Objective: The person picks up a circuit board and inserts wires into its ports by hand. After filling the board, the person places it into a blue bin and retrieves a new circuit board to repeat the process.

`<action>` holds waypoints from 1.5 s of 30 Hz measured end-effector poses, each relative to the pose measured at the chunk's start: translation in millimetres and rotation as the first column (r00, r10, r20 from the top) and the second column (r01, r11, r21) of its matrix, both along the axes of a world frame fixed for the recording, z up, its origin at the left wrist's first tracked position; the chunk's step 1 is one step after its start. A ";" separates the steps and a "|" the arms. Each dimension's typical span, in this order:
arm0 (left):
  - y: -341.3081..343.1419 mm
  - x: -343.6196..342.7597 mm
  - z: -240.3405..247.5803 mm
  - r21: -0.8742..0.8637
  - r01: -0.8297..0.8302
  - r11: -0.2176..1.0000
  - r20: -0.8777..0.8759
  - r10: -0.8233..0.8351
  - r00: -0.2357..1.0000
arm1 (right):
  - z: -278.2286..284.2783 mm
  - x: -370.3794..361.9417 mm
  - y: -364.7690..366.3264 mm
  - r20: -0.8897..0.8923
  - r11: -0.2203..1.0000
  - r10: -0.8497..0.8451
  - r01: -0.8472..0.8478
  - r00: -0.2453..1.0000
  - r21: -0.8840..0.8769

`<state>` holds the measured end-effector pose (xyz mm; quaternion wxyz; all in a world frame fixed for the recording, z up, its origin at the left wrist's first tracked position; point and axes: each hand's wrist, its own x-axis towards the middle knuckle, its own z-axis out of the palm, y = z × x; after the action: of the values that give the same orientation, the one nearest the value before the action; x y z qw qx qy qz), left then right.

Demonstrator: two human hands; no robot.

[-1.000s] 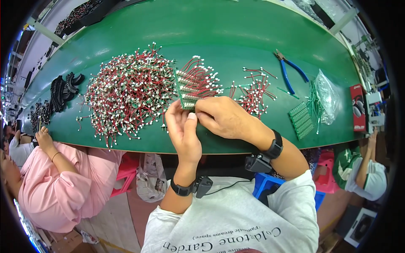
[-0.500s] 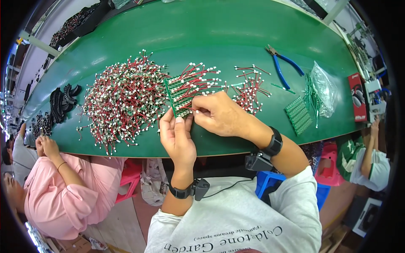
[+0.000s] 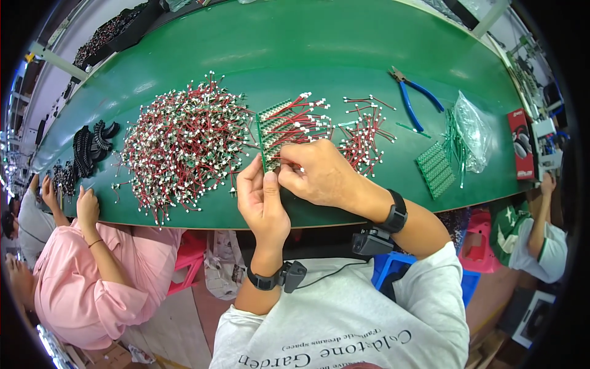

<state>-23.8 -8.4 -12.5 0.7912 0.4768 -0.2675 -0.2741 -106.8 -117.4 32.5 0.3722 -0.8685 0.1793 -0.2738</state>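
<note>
My left hand (image 3: 265, 200) pinches the near end of a green circuit-board panel (image 3: 268, 126) between thumb and fingers, holding it tilted above the table. Rows of short red wires with white connectors (image 3: 305, 117) stick out from the panel toward the right. Against the panel's near end, my right hand (image 3: 322, 174) is closed in a pinch on a short red wire; its white plug shows beside the curled fingers. Left of the panel lies a large heap of small boards with red wires (image 3: 184, 144). A smaller group of red wires (image 3: 367, 138) lies to the right.
Blue-handled cutters (image 3: 409, 98) lie at the right, near another green board panel (image 3: 436, 170). Green strips (image 3: 455, 141), a clear plastic bag (image 3: 473, 132) and a red box (image 3: 520, 144) stand beyond. At far left are black strips (image 3: 92, 147) and a co-worker's hand (image 3: 87, 206).
The panel has shifted slightly right and turned a little in my left hand. My right hand keeps its pinch at the near end. The neighbouring co-worker's hand has moved right.
</note>
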 end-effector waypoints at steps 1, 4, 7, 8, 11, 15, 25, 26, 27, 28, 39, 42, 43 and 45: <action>-0.3 -0.1 -0.6 0.012 -0.006 1.000 0.037 0.006 0.999 | -0.2 -0.3 -0.1 0.000 1.000 0.001 -0.001 1.000 0.000; -0.3 -1.0 -1.0 0.024 -0.014 1.000 0.067 0.012 0.998 | -0.7 -1.3 0.4 -0.015 0.999 -0.022 0.022 1.000 -0.041; -0.3 0.0 -1.6 0.009 0.012 1.000 0.070 -0.013 0.998 | -0.7 -2.0 1.2 0.010 0.998 -0.021 0.022 1.000 -0.063; -0.2 0.6 -2.2 -0.003 0.039 0.999 0.078 -0.039 0.996 | -1.1 -2.3 1.3 0.029 0.998 -0.014 0.016 0.999 -0.061; 0.8 2.0 -0.6 -0.014 0.053 0.998 0.059 -0.052 0.997 | 3.0 -2.6 3.1 0.035 0.999 0.000 0.002 0.999 -0.048; 0.5 2.1 1.2 -0.037 0.062 0.997 -0.001 -0.062 0.998 | -1.6 -2.9 2.7 0.016 0.998 0.000 0.001 1.000 -0.070; -0.7 -0.7 3.1 0.002 0.029 1.000 0.021 -0.029 0.999 | 1.8 -3.6 8.1 -0.123 0.972 -0.101 0.072 0.987 -0.225; -1.1 -1.2 2.7 -0.005 0.016 1.000 0.021 -0.016 1.000 | 0.3 -3.8 5.5 -0.108 0.974 -0.086 0.060 0.990 -0.218; -1.3 -1.4 2.4 -0.004 0.016 1.000 0.021 -0.016 1.000 | -0.8 -4.0 3.9 -0.092 0.976 -0.070 0.049 0.993 -0.211; -1.1 -2.0 3.0 0.010 0.010 1.000 0.026 -0.010 1.000 | -0.5 -4.2 4.0 -0.093 0.976 -0.071 0.050 0.993 -0.211; -1.1 -2.5 0.0 0.027 0.019 0.999 0.079 -0.022 0.997 | 2.6 -4.2 8.8 -0.148 0.966 -0.151 0.114 0.977 -0.233; -2.2 -1.9 0.4 0.008 -0.039 0.999 0.004 0.039 0.999 | 5.7 -7.3 -2.6 -0.096 0.974 -0.065 0.042 0.993 -0.223; 0.3 1.5 -0.8 0.000 -0.052 0.999 -0.021 0.052 0.998 | 6.7 -9.6 -9.6 -0.123 0.977 0.011 -0.037 0.992 -0.210; -1.9 2.8 0.4 -0.050 -0.073 0.996 -0.067 0.070 0.995 | 21.1 -20.4 -27.2 -0.102 0.987 -0.050 0.033 0.994 -0.159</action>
<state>-21.0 -10.3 -12.1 0.8210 0.4559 -0.2316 -0.2538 -127.2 -144.7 53.6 0.2870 -0.9044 0.1948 -0.2484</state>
